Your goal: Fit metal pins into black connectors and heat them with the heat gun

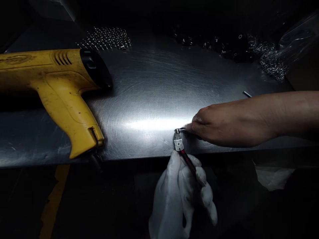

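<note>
Left hand (171, 196), 6 o'clock: closed round 1 nipper (178, 144); right hand (224, 126), 3 o'clock: pinching 1 metal part (177, 131); 1 heat gun (62, 86), 9 o'clock.

Shows scratched, glossy metal across the table (149, 93). Looks like smudged yellow plastic on the gun-shaped tool (64, 79), smooth black at its end. Has matt, cloth-like white on the glove (165, 199), dull metal at the head of the pliers (178, 144), shiny metal on the small fitting (177, 131), and glossy clear plastic in the bag (300, 39).
</note>
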Motion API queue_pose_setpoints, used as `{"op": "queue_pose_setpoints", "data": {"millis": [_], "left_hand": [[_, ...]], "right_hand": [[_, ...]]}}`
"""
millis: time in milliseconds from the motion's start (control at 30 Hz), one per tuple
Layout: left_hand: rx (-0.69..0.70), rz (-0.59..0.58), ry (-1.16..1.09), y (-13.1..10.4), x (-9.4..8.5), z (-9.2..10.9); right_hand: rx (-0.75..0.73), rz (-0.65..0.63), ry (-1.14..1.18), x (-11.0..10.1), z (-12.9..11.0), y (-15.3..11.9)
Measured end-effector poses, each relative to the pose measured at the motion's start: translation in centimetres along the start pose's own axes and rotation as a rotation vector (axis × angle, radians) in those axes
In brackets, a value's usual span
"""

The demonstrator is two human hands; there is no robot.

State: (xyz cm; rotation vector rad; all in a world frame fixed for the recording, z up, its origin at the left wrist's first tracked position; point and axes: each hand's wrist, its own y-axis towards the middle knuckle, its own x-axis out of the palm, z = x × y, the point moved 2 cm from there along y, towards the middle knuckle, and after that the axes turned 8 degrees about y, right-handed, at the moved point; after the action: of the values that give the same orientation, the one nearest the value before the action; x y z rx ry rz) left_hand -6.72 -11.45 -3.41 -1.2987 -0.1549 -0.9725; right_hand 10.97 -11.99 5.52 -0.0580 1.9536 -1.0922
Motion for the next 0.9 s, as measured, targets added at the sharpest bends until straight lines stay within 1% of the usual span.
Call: {"op": "queue_pose_setpoints", "data": {"millis": [100, 133, 333, 433, 533, 667, 733, 900], "left_hand": [[0.028, -0.003, 0.008, 0.0, 0.0, 0.1], [0.033, -0.004, 0.011, 0.1, 0.0, 0.1], [0.030, -0.011, 0.011, 0.1, -0.1, 0.0], [0.032, -0.012, 0.015, 0.1, -0.1, 0.0], [0.013, -0.006, 0.012, 0.1, -0.1, 0.0], [0.002, -0.003, -0.003, 0.1, 0.0, 0.2], [0.005, -0.001, -0.003, 0.0, 0.0, 0.2], [-0.024, -0.003, -0.008, -0.3, -0.2, 0.0]], "right_hand": [[0.073, -0.074, -0.046, -0.1, -0.1, -0.3], [0.086, -0.076, -0.051, -0.1, -0.2, -0.3], [0.019, -0.030, -0.027, -0.2, -0.5, 0.0], [0.020, -0.049, -0.038, -0.2, -0.6, 0.0], [0.076, -0.084, -0.023, -0.2, -0.7, -0.1], [0.188, -0.152, 0.019, -0.3, -0.7, -0.2], [0.212, -0.170, 0.017, -0.4, -0.7, -0.1], [0.071, -0.105, -0.057, -0.5, -1.0, 0.3]]}}
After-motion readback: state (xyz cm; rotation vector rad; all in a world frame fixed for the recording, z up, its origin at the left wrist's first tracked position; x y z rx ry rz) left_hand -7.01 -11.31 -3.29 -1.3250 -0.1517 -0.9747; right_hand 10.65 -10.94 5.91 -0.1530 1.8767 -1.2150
